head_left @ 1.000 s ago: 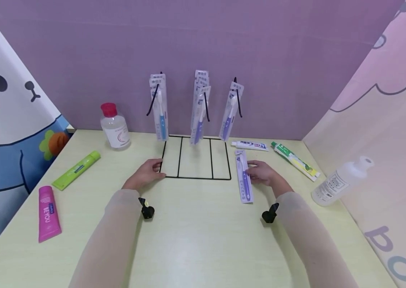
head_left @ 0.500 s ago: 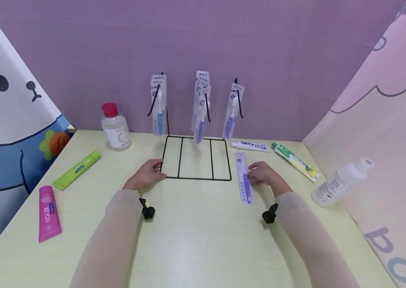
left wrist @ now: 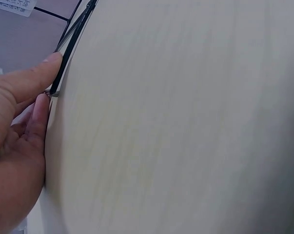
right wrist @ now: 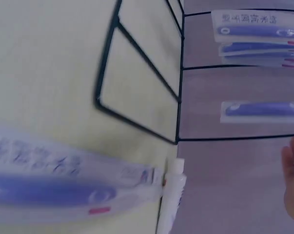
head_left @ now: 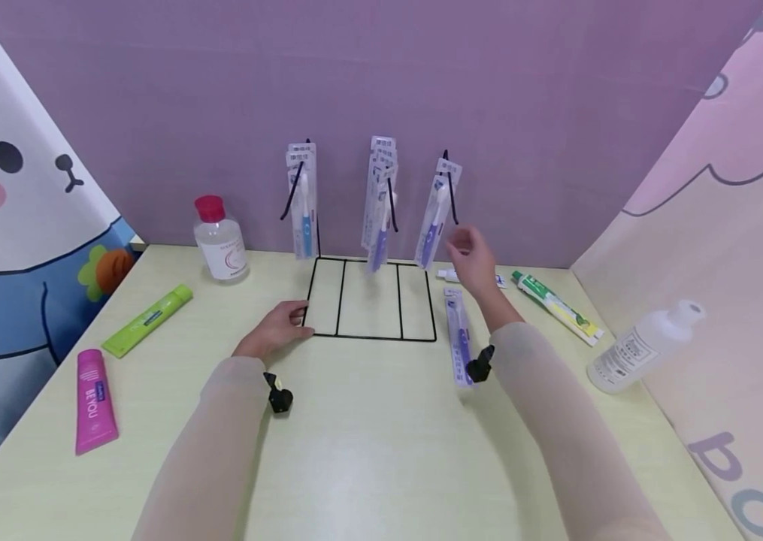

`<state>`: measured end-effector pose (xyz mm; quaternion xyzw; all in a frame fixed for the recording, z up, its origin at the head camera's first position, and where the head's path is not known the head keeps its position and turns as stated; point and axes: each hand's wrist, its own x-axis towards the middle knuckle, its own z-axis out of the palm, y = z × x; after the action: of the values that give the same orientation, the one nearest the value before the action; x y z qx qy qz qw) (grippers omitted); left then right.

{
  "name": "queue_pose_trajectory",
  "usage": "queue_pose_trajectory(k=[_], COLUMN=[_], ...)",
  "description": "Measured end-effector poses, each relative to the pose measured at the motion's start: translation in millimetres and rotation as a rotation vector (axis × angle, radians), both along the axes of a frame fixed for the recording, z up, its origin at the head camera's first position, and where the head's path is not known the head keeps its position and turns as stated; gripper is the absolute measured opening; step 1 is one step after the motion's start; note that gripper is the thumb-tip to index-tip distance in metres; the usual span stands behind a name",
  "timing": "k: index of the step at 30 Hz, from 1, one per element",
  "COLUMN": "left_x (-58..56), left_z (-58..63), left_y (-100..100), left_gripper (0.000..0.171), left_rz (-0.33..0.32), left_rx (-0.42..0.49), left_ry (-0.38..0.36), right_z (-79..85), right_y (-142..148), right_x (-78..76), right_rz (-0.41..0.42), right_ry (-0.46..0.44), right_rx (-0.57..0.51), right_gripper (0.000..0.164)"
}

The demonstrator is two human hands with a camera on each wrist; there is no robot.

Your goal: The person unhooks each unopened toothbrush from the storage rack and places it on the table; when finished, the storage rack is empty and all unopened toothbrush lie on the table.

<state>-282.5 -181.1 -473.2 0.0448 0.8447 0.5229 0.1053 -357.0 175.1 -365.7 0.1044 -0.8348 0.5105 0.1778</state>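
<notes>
My left hand (head_left: 273,329) pinches the front left corner of a black wire display rack (head_left: 374,338), thumb and fingers at the wire in the left wrist view. Packaged toothbrushes hang from its hooks: blue-handled ones (head_left: 306,225) on the left, several purple ones (head_left: 379,237) in the middle, a purple one (head_left: 431,229) on the right. My right hand (head_left: 474,263) is raised just right of that last pack, fingers loosely bent, nothing seen in them. Below it, a packaged purple toothbrush (head_left: 455,330) lies on the table, partly covered by the wrist camera.
A white toothpaste tube (head_left: 447,276) lies behind my right hand, with a green-yellow tube (head_left: 557,308) and a white bottle (head_left: 645,346) farther right. On the left are a red-capped bottle (head_left: 224,248), a lime tube (head_left: 147,321) and a pink tube (head_left: 95,402).
My right hand has left the toothbrush pack on the table and risen toward the right hook. The pack stays lying there. My left hand keeps its place on the rack.
</notes>
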Motion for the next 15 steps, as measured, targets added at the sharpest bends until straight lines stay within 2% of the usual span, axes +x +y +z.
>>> queue_pose_trajectory(k=[3,7,15], left_x=[-0.2,0.2,-0.6], left_z=[-0.3,-1.2,-3.1], left_y=[0,0,0], left_gripper=[0.066,0.066,0.066], left_rz=[0.009,0.016,0.012], left_rx=[0.003,-0.008,-0.021], left_ry=[-0.008,-0.008,0.003], right_z=[8.6,15.6,11.2], right_y=[-13,-25,-32], right_x=[-8.7,-15.4,-21.6], right_rz=[-0.018,-0.048,-0.068], right_ry=[0.067,0.086,0.122], right_rx=[-0.072,-0.100,-0.118], right_gripper=[0.034,0.032,0.028])
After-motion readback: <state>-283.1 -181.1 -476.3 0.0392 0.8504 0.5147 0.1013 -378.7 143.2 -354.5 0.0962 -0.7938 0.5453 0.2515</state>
